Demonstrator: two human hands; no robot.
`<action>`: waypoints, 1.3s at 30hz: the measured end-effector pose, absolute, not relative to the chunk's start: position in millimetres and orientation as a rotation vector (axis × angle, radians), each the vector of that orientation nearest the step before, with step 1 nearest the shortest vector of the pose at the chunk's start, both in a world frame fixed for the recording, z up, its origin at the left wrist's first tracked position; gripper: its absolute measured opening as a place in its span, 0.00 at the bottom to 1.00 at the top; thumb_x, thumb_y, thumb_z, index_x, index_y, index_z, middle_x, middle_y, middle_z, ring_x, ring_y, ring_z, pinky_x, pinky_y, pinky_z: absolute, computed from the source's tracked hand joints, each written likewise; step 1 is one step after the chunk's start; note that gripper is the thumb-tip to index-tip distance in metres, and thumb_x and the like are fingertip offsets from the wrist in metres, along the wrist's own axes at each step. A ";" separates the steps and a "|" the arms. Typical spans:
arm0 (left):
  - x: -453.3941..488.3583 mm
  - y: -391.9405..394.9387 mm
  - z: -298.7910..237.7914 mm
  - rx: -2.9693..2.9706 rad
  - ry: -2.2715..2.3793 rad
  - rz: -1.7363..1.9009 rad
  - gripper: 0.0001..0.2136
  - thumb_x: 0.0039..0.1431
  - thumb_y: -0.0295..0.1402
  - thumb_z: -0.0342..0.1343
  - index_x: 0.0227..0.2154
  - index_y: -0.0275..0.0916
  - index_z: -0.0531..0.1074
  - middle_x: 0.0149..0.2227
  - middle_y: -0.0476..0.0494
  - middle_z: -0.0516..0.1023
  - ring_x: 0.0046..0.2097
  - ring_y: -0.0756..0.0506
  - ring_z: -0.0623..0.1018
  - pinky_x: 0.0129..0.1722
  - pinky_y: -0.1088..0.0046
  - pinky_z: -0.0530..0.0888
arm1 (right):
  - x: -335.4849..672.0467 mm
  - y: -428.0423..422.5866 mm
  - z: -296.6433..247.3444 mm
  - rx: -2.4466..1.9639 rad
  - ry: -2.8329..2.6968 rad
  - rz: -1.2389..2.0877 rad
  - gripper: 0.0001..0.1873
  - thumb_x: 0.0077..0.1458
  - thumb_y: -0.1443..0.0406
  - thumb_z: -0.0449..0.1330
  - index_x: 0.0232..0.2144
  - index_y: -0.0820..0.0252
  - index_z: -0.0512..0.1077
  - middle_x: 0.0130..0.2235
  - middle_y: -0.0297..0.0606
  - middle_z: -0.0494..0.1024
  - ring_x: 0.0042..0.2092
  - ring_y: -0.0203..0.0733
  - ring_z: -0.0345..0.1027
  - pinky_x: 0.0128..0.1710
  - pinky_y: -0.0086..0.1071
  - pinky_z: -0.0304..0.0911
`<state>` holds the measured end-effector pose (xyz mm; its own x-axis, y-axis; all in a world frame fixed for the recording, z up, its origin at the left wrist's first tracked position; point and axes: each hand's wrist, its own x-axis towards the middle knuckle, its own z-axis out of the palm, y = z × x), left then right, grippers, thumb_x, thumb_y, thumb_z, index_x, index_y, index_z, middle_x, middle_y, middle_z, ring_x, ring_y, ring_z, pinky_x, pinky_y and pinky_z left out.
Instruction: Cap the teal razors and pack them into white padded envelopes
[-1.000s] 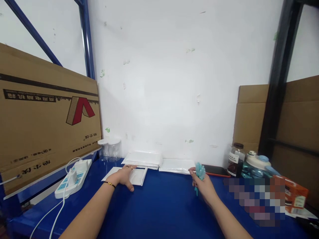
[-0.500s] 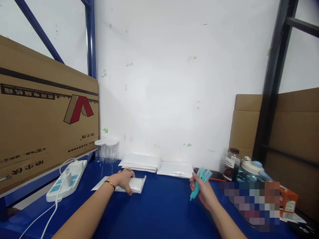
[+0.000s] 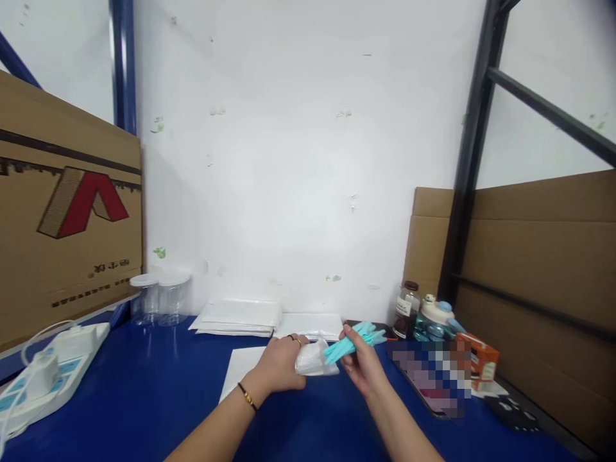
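My left hand (image 3: 283, 360) is closed on a thin, clear plastic bag (image 3: 315, 359), low over the table. Under and beside that wrist lies a flat white packet (image 3: 238, 366), partly covered by the hand. My right hand (image 3: 363, 366) grips a bundle of slim teal plastic pieces (image 3: 353, 343); their exact kind is hard to make out. The bundle's left ends are right at the bag's right side, and I cannot tell whether they are inside it.
White packets (image 3: 238, 316) are stacked by the wall, with another flat white packet (image 3: 310, 325) alongside. Clear lidded jars (image 3: 174, 300) and a power strip (image 3: 52, 372) stand left. At right are a brown-capped jar (image 3: 407, 311), water bottle (image 3: 436, 321), orange box (image 3: 484, 362) and phone (image 3: 433, 398).
Both hands have come closer together, the right bringing the teal bundle to the left. A clear bag now shows in my left hand. The view has turned right.
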<state>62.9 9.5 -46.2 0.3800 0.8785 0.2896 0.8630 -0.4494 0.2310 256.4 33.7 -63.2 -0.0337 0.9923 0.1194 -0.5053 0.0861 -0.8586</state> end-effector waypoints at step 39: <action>46.2 -0.8 -37.5 1.904 0.862 1.402 0.42 0.37 0.28 0.61 0.57 0.42 0.48 0.53 0.40 0.62 0.52 0.41 0.65 0.52 0.64 0.63 | 200.4 -5.5 59.5 -0.853 -1.733 0.613 0.14 0.45 0.56 0.60 0.22 0.62 0.71 0.23 0.36 0.73 0.27 0.40 0.66 0.29 0.31 0.62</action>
